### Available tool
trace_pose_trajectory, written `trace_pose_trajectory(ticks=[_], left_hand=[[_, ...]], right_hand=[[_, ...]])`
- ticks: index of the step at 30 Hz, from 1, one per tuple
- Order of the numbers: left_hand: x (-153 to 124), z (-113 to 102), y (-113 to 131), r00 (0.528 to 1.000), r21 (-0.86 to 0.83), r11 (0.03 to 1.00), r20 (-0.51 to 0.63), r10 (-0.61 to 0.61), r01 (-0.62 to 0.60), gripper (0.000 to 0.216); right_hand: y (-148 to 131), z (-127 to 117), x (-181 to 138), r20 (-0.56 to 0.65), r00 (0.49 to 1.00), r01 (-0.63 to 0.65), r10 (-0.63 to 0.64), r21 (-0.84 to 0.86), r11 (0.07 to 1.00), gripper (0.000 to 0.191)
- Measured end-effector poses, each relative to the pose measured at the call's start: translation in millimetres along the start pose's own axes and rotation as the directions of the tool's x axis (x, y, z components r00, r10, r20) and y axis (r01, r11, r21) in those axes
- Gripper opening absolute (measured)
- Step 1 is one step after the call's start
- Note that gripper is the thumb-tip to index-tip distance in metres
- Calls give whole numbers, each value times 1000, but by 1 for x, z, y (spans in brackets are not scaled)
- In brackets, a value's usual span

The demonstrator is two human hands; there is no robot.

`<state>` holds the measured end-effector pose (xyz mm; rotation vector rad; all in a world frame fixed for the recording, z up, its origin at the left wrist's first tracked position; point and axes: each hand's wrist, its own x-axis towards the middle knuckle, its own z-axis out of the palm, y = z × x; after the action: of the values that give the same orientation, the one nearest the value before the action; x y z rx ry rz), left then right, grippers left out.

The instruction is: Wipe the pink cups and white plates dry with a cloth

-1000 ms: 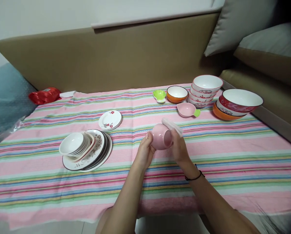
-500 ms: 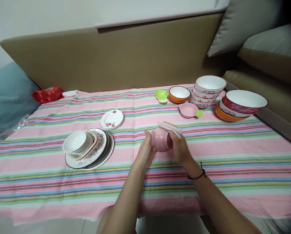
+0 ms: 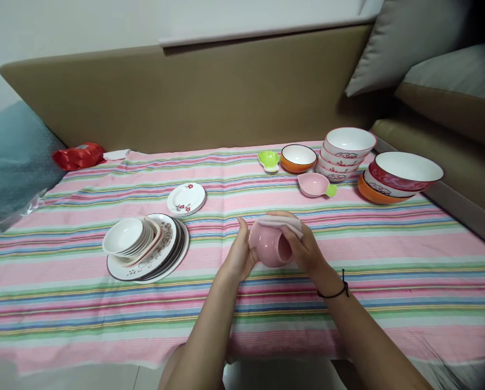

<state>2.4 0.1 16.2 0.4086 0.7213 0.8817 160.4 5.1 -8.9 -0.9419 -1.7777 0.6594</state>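
A small pink cup [image 3: 268, 247] lies on its side between my two hands, just above the striped tablecloth [image 3: 348, 260]. My left hand [image 3: 239, 253] cups its base with curled fingers. Over the cup's upper side my right hand [image 3: 305, 246] presses a folded pale pink cloth [image 3: 281, 223], with its fingers closed around the cloth. A black band circles my right wrist.
To the left stands a stack of plates and saucers [image 3: 145, 246], with small flowered plates [image 3: 186, 199] behind it. Far right: stacked bowls [image 3: 346, 151], larger red and orange bowls [image 3: 399, 176], an orange bowl [image 3: 298, 157], green [image 3: 269, 159] and pink [image 3: 315, 184] dishes. A red packet [image 3: 79, 156] lies far left.
The cloth in my right hand has slid from the cup's right rim up over its top. The cup has sunk slightly toward me.
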Motion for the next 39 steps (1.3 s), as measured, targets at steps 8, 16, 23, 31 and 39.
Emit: trace_pose_trajectory(ticks=[8, 16, 23, 31, 39], left_hand=[[3, -3, -1, 999, -131, 991, -27, 31, -35, 75], [5, -3, 1, 998, -229, 972, 18, 56, -50, 68], [-4, -5, 1, 998, 2, 1000, 60, -12, 11, 77], [-6, -1, -1, 999, -30, 999, 44, 24, -22, 83], [-5, -4, 5, 995, -204, 975, 6, 95, -91, 90]], right_hand=[[-13, 2, -3, 229, 925, 344, -304, -161, 925, 34], [-15, 4, -1, 289, 888, 424, -358, -213, 880, 32], [-1, 3, -2, -37, 999, -10, 8, -51, 999, 35], [-9, 10, -5, 132, 982, 165, -132, -284, 944, 46], [-18, 15, -5, 262, 935, 312, -237, -293, 904, 44]])
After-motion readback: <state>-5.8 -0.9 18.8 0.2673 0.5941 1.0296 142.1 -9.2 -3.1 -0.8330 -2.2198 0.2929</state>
